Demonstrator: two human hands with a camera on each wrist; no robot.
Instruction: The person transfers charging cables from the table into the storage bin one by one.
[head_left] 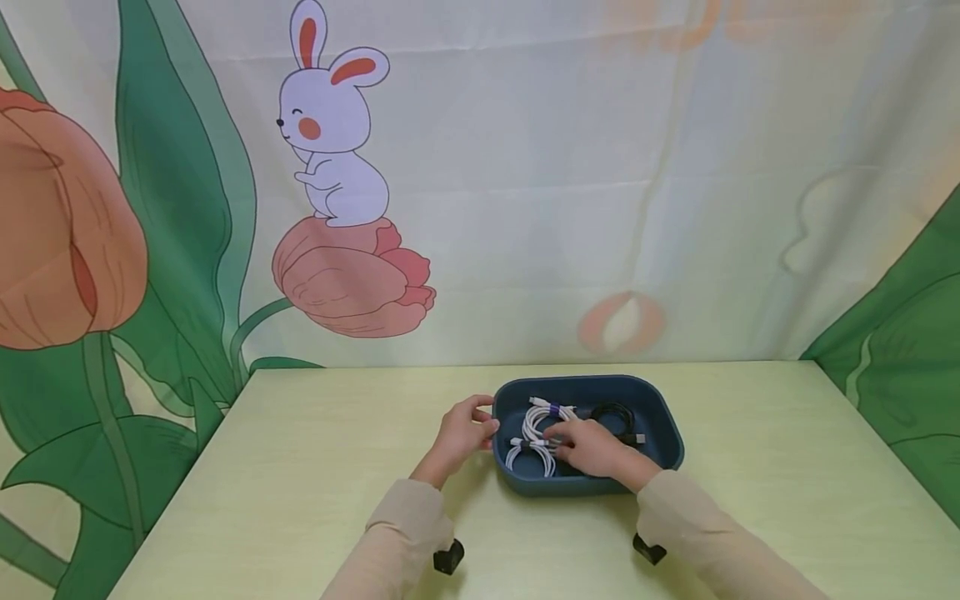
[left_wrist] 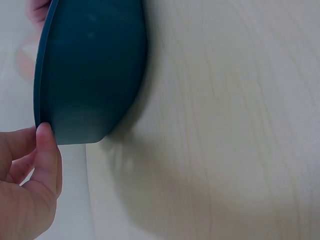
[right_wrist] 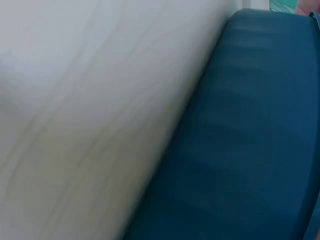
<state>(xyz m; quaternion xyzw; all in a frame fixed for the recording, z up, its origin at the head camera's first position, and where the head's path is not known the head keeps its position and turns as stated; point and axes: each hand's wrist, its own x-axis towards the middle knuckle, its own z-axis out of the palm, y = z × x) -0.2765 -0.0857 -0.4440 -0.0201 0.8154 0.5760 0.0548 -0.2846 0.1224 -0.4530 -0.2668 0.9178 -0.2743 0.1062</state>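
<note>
A dark blue plastic bin (head_left: 660, 417) with rounded corners sits on the table. Inside it lie a coiled white cable (head_left: 536, 417) with a purple tie, another coiled white cable (head_left: 517, 460) nearer the front, and a coiled black cable (head_left: 618, 410). At the bin's left end, my left hand (head_left: 461, 431) holds the rim, its thumb against the edge in the left wrist view. My right hand (head_left: 592, 450) reaches over the front wall into the bin. Its bent fingers are right at the white coils; I cannot tell whether they pinch one.
The pale wooden table (head_left: 300, 475) extends on both sides of the bin. Behind it hangs a printed cloth (head_left: 510, 183) with a rabbit and tulips. Black devices (head_left: 448, 557) are worn under both wrists. The bin's outer wall (right_wrist: 240, 135) fills much of the right wrist view.
</note>
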